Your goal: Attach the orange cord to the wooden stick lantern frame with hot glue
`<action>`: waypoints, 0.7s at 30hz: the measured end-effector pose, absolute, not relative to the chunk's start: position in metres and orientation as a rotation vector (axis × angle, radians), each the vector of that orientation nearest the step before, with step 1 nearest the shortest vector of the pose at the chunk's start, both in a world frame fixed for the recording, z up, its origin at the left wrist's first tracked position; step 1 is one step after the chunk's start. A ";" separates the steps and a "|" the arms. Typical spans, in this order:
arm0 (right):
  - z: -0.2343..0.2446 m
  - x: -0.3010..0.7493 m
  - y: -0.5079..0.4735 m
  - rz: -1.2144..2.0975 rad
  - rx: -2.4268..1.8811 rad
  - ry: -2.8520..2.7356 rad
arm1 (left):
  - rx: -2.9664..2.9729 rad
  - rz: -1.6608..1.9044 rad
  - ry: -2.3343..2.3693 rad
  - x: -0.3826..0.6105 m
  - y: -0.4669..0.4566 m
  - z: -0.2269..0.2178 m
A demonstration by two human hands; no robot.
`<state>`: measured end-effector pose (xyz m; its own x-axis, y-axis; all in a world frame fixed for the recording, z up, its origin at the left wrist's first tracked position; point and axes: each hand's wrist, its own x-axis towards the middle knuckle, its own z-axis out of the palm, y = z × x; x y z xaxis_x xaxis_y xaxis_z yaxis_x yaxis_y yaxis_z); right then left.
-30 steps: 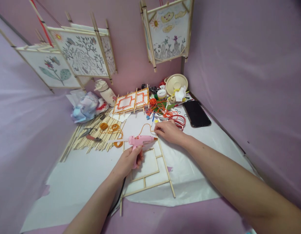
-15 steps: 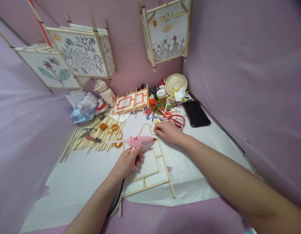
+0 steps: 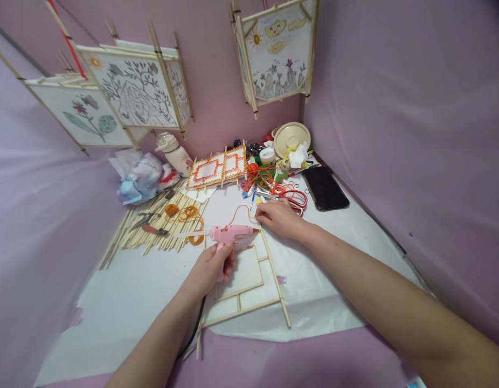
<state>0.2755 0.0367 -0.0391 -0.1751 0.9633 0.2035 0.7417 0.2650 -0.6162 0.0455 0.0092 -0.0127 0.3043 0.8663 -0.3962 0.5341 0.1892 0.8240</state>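
My left hand point(image 3: 217, 264) is wrapped round the handle of a pink glue gun point(image 3: 232, 233), a white glue stick jutting from its back. The gun's nozzle points right, at the upper end of a wooden stick frame point(image 3: 269, 258) lying on white paper. My right hand point(image 3: 279, 216) is at that same corner, fingertips pinched on an orange cord point(image 3: 244, 207) that curves off to the left. Whether these fingers also touch the frame is hard to see. The frame holds a smaller rectangle of sticks inside, partly hidden by my left hand.
Loose sticks point(image 3: 152, 237) lie at left with pliers point(image 3: 152, 228) and orange cord coils point(image 3: 188, 211) on top. Behind stand a bottle point(image 3: 173, 153) and a decorated panel point(image 3: 217, 168). Red-handled scissors point(image 3: 296, 200) and a phone point(image 3: 325, 187) lie at right. Picture lanterns point(image 3: 279, 54) hang above.
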 end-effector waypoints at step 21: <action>-0.041 0.276 0.037 0.519 -1.522 -1.982 | 1.480 0.391 1.387 0.039 0.011 -0.015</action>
<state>0.2757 0.0370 -0.0406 -0.1803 0.9611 0.2093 0.7350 0.2731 -0.6207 0.0386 0.0110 -0.0154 0.2819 0.8761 -0.3910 0.5431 0.1903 0.8179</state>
